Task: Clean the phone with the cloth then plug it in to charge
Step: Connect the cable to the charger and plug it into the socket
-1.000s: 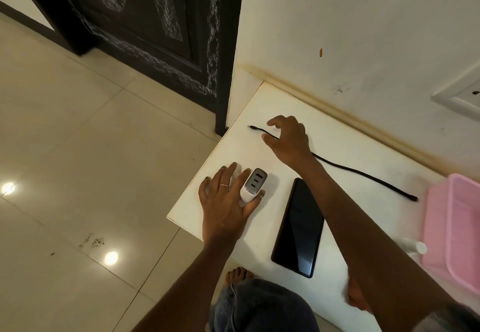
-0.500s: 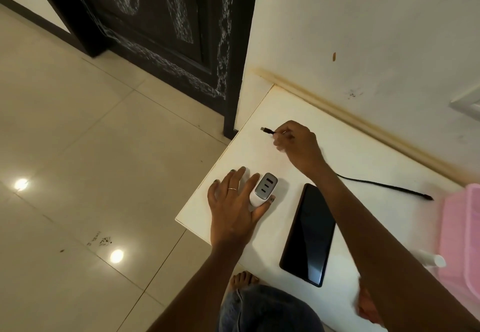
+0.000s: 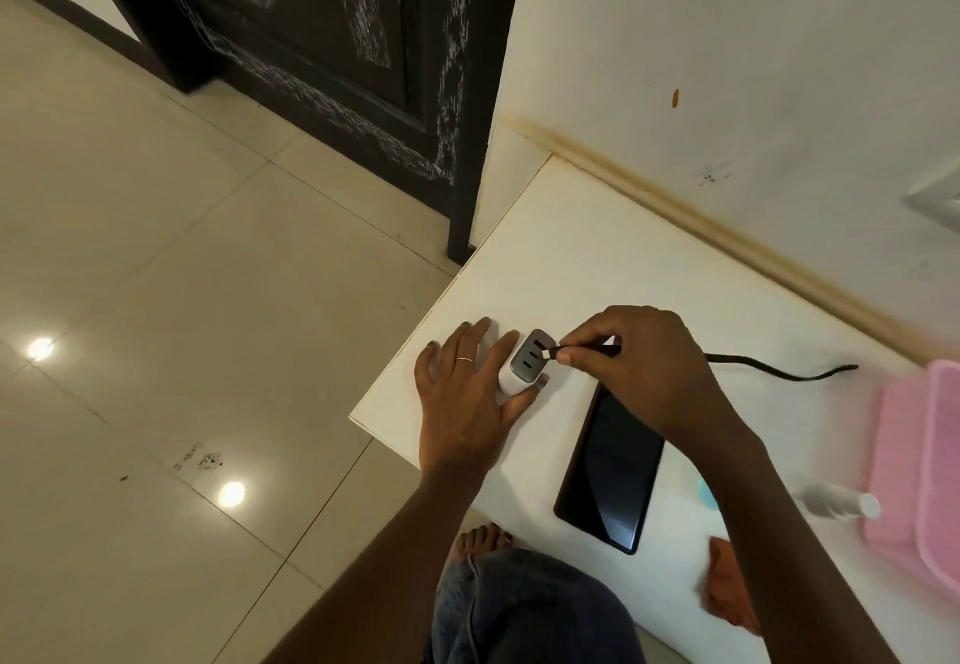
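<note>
A black phone (image 3: 610,471) lies face up on the white table (image 3: 566,258). My left hand (image 3: 467,393) holds a white charger adapter (image 3: 522,367) between index finger and thumb, its grey port face turned up. My right hand (image 3: 639,367) pinches the plug end of a black cable (image 3: 769,370) and holds its tip at the adapter's ports. The cable trails right across the table. An orange-red cloth (image 3: 727,585) lies at the table's near edge, partly hidden by my right forearm.
A pink plastic tray (image 3: 914,466) stands at the right edge, with a small white bottle (image 3: 836,502) lying beside it. A wall socket plate (image 3: 940,196) shows on the wall at right. A dark door (image 3: 322,40) and tiled floor lie to the left.
My right hand picked up the cable's plug end from the far part of the table and carried it toward me to the adapter. My left hand kept holding the adapter.
</note>
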Motion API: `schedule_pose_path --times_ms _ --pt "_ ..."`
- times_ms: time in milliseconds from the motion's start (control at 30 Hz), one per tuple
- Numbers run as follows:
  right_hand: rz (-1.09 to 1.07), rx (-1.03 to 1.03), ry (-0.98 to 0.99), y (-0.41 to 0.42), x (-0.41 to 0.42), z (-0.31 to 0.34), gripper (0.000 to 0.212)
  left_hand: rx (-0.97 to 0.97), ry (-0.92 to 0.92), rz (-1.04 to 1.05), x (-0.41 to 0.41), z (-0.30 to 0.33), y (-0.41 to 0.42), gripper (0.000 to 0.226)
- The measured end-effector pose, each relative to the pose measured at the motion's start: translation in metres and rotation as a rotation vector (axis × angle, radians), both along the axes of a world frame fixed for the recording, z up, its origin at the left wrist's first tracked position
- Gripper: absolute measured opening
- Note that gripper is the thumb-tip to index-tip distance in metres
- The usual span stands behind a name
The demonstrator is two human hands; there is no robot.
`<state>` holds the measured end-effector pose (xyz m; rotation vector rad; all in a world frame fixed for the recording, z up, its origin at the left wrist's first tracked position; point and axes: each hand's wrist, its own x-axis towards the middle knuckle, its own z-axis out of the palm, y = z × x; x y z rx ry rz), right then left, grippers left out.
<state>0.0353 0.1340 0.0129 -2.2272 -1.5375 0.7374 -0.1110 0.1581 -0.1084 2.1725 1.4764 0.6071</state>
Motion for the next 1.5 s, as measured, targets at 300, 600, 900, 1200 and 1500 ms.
schedule_pose_path --times_ms 300,600,900,1200,1500 --pt "0.144 -0.009 -0.283 0.005 -0.016 0.01 0.015 -0.029 0.052 -0.017 0.0 0.001 0.001 0.059" --pt "0.282 -0.024 -0.424 0.009 -0.022 0.014 0.017 0.013 0.106 -0.052 -0.002 -0.006 0.002 0.058" --pt "0.301 -0.085 -0.469 0.012 -0.023 0.014 0.018 -0.007 0.131 -0.062 -0.002 -0.002 0.001 0.062" --pt "0.282 -0.118 -0.431 0.013 -0.024 0.016 0.016 -0.051 0.15 -0.07 -0.003 0.002 0.001 0.067" --pt "0.247 -0.164 -0.459 0.018 -0.02 0.014 0.014 -0.024 0.145 -0.06 -0.002 0.002 0.0 0.058"
